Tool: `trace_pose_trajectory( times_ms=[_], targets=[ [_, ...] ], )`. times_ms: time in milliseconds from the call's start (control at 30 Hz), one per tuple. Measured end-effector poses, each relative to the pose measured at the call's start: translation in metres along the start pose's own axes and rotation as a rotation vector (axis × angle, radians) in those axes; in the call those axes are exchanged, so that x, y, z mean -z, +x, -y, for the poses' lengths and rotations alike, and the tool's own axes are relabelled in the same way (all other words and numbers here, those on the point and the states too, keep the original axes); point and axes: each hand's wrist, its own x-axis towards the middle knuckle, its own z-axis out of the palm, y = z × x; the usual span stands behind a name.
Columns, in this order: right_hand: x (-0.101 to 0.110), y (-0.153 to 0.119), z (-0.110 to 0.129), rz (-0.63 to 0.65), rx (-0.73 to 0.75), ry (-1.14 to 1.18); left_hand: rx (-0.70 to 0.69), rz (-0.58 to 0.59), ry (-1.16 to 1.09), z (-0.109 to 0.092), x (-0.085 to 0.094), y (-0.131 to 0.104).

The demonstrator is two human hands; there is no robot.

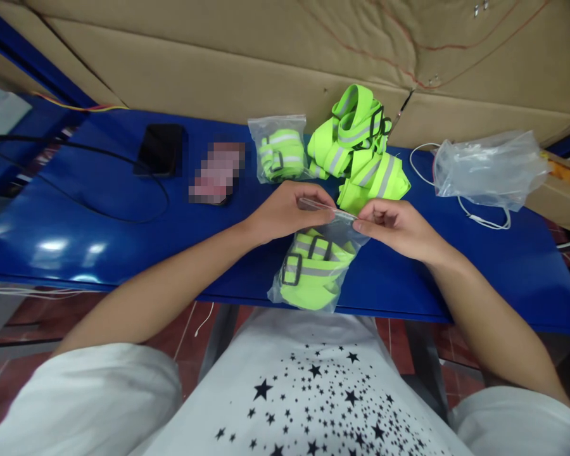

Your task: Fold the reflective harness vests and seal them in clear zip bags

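Observation:
A clear zip-lock bag (275, 292) lies near the table's front edge. Inside it is a folded neon-yellow reflective strap (313, 292) with grey stripes and black buckles. My left hand (297, 209) pinches the bag's top strip from the left, thumb and forefinger closed on it. From the right, my right hand (399, 228) grips the same strip between thumb and fingertip. Just beyond my hands lies a loose heap of similar reflective straps (375, 177). A second bagged reflective strap (281, 152) sits behind my left hand.
On the blue table (109, 247), a black box-like object (160, 149) and a blurred-out phone-shaped object (217, 172) lie left. A stack of clear bags (487, 170) rests on a white cable (489, 223) at right. A cardboard-coloured panel (194, 69) borders the back. Black cables (76, 144) cross the left side.

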Motion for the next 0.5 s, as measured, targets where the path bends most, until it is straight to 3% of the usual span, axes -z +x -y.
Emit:
trace_pose_trajectory(
  times_ms=[367, 500],
  targets=[
    [0.007, -0.002, 0.007, 0.024, -0.061, 0.002, -0.071, 0.011, 0.067, 0.004, 0.007, 0.006],
    [0.006, -0.001, 0.003, 0.0, -0.05, -0.002, -0.199, 0.039, 0.213, 0.002, 0.011, 0.004]
  ],
)
